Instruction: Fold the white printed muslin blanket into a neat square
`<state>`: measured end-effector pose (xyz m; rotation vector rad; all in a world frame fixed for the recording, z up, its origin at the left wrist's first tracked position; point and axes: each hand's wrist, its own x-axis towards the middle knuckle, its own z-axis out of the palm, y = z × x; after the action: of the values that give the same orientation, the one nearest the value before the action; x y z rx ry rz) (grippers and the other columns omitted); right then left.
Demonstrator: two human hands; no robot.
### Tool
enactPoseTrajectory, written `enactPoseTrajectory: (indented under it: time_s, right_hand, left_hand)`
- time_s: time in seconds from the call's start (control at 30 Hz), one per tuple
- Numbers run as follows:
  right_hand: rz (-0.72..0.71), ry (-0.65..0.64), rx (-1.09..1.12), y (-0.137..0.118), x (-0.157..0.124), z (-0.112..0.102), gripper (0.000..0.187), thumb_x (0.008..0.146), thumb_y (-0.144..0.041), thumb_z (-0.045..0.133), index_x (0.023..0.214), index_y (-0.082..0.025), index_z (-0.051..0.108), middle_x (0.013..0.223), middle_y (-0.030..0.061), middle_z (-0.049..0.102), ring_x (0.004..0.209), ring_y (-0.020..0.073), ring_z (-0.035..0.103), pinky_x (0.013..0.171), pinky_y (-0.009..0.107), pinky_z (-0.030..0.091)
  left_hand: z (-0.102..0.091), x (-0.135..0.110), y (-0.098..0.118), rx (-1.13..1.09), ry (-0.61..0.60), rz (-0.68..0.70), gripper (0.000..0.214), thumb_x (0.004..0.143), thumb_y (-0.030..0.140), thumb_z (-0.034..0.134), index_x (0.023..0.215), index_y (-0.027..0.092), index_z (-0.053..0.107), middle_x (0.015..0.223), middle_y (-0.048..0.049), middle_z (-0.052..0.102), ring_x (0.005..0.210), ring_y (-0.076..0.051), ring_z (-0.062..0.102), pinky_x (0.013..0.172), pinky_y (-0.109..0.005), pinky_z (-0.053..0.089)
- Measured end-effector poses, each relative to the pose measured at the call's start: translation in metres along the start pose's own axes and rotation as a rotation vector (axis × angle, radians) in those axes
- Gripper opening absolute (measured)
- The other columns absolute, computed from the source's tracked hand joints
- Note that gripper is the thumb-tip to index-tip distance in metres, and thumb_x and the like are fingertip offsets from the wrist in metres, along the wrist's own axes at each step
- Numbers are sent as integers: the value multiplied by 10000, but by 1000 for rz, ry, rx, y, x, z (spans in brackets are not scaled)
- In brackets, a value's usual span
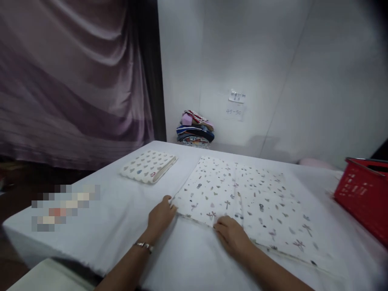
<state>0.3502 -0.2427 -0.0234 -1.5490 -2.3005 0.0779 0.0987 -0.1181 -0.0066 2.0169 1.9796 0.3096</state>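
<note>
A white cloth (209, 188) printed with small palm trees and other little motifs lies spread on the table, with a crease or fold line running from front to back through it. My left hand (161, 215), with a bracelet at its wrist, pinches the cloth's near left corner. Farther right along the same near edge, my right hand (233, 235) has its fingers curled closed on the fabric; its fingertips are partly hidden. Behind and left of my left hand rests a folded cream cloth (147, 165) with a repeated grey print, touched by neither hand.
The table (121, 226) is covered in white fabric. A red plastic basket (362, 198) stands at its right edge. Folded textiles (195, 129) are stacked behind the far edge, against a pale wall. A mauve curtain (75, 81) hangs at the left. A patch on the left tabletop is pixelated.
</note>
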Motion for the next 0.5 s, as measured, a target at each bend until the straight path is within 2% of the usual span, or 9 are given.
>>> enactPoseTrajectory:
  time_s: [0.17, 0.27, 0.33, 0.4, 0.5]
  right_hand:
    - [132, 1, 122, 30, -35, -29, 297, 906, -169, 365, 855, -237, 650, 915, 53, 627, 857, 194, 587, 749, 305, 485]
    - [202, 62, 97, 52, -39, -37, 286, 897, -161, 379, 939, -228, 654, 1018, 62, 631, 916, 178, 596, 788, 280, 501]
    - [217, 110, 28, 71, -37, -37, 310, 896, -159, 377, 1065, -195, 635, 1148, 96, 609, 1035, 182, 577, 878, 287, 485]
    - [240, 116, -77, 92, -37, -34, 353, 905, -187, 387, 1198, -164, 583, 1291, 132, 544, 1203, 213, 493, 993, 352, 425]
    - [356, 16, -178, 118, -45, -28, 443, 926, -327, 428, 1335, -170, 492, 1433, 143, 415, 1348, 270, 333, 1075, 473, 322]
  left_hand:
    - [-4, 8, -2, 6, -83, 21, 475, 846, 327, 363, 1285, 152, 414, 1061, -109, 669, 956, -282, 628, 761, -369, 444]
    - [-8, 16, 1, 41, -120, 32, 519, 833, 323, 381, 1318, 138, 397, 1090, -117, 652, 986, -282, 619, 774, -373, 454]
    - [-10, 22, 5, 52, -132, 41, 550, 834, 354, 387, 1336, 130, 383, 1118, -127, 637, 1000, -286, 613, 779, -377, 462]
    - [-11, 29, 6, 49, -144, 50, 572, 837, 408, 387, 1338, 133, 384, 1135, -133, 629, 1007, -300, 609, 785, -392, 467]
    - [-5, 41, -2, 33, -159, 68, 562, 827, 459, 391, 1303, 160, 425, 1131, -130, 634, 999, -318, 610, 783, -416, 473]
